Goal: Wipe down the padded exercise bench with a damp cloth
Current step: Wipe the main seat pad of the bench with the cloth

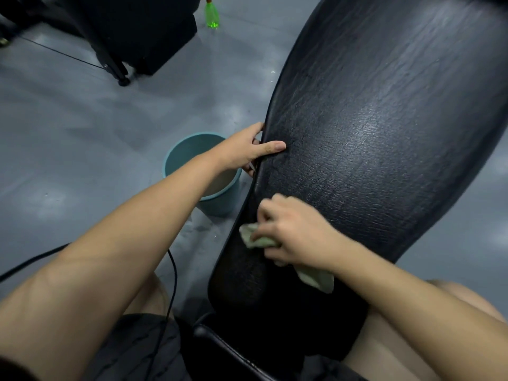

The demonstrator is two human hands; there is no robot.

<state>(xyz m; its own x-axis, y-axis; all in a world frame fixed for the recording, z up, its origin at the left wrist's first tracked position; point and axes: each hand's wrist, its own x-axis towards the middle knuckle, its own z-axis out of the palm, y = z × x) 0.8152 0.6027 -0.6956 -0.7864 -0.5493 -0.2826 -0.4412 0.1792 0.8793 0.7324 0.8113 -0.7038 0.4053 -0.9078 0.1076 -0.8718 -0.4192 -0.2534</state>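
Observation:
The black padded bench point(384, 138) fills the right of the view, its textured surface shiny with damp streaks. My right hand point(291, 232) grips a pale green cloth point(316, 279) and presses it on the near left part of the pad. The cloth bunches out on both sides of the fingers. My left hand point(247, 149) holds the bench's left edge, thumb lying on top of the pad, fingers curled under the rim.
A teal bucket point(176, 158) stands on the grey floor just left of the bench, under my left wrist. A green spray bottle point(212, 13) stands farther back. Black equipment point(132, 31) on legs sits at the upper left. A black cable point(171, 284) runs by my knee.

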